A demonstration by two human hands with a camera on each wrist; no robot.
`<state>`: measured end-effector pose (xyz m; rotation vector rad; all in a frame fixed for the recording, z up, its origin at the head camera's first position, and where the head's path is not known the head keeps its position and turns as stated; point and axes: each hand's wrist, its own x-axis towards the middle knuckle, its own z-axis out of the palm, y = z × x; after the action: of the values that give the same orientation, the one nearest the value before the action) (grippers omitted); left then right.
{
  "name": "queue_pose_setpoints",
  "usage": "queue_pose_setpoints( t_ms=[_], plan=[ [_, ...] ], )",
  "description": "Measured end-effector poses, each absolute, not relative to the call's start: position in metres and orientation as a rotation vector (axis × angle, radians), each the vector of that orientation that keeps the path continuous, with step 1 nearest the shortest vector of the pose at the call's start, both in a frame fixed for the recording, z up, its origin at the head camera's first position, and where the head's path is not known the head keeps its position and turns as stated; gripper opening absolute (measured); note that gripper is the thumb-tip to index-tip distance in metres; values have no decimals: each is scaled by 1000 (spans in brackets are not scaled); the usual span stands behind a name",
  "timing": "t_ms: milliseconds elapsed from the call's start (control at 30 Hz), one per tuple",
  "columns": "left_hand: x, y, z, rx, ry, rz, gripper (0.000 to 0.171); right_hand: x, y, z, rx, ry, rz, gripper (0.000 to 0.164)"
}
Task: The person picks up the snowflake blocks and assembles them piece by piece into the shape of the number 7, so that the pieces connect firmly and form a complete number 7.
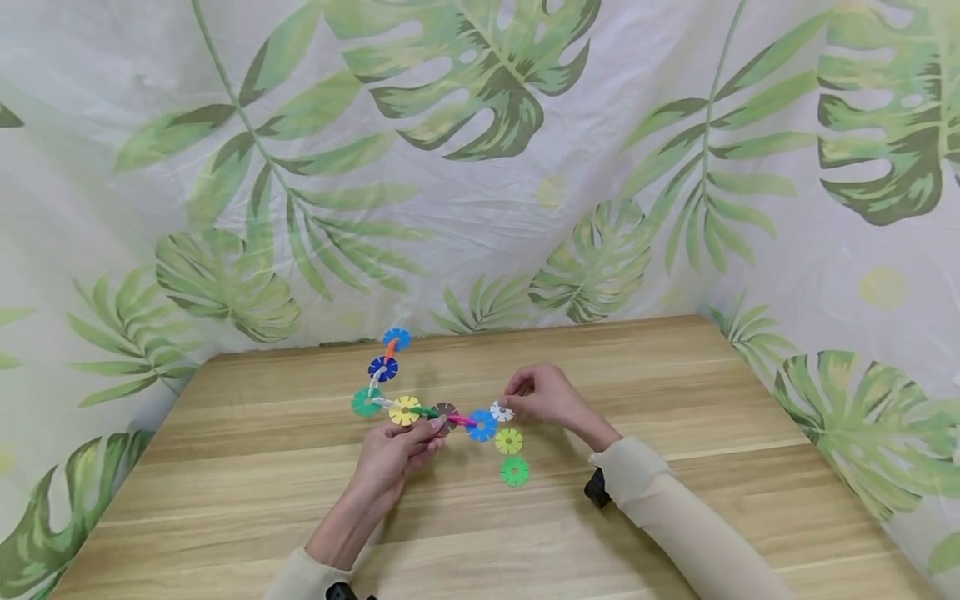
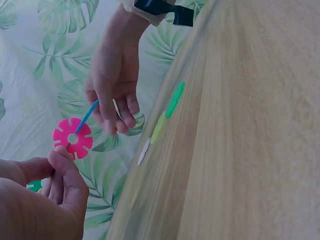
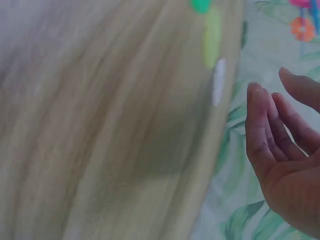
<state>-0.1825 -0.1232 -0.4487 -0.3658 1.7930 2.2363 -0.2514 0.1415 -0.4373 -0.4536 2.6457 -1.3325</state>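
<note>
My left hand [image 1: 393,458] pinches a brown interlocking disc [image 1: 450,409] between thumb and fingers. That disc belongs to a zigzag chain of notched plastic discs held above the table. To its right, a pink disc [image 2: 60,132], edge-on in the head view, and a blue disc [image 1: 472,432] form one end. Leftward run a yellow disc [image 1: 397,412], a teal disc [image 1: 359,402] and several more. My right hand [image 1: 547,396] hovers by the blue end, thumb and fingers apart and nothing between them in the right wrist view. Its fingertips overlap a white disc [image 3: 218,82] lying on the table.
A yellow-green disc [image 1: 508,432] and a green disc [image 1: 514,481] lie in a row with the white one on the wooden table [image 1: 247,517]. A leaf-print cloth [image 1: 465,217] hangs behind the table's far edge.
</note>
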Motion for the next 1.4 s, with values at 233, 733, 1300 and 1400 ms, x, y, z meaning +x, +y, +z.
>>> queue_pose_setpoints(
  t_ms=[233, 733, 1300, 1400],
  plan=[
    [-182, -123, -448, -373, 1785, 2252, 29, -271, 136, -453, -497, 2750, -1053, 29],
    [-182, -121, -451, -366, 1792, 2259, 28, -282, 135, -459, -462, 2731, -967, 26],
    [-184, -120, -453, -386, 1787, 2257, 28, -273, 142, -449, -370, 2551, -1352, 11],
    [-184, -120, -453, -395, 1786, 2255, 28, -267, 145, -446, -367, 2529, -1433, 9]
  ],
)
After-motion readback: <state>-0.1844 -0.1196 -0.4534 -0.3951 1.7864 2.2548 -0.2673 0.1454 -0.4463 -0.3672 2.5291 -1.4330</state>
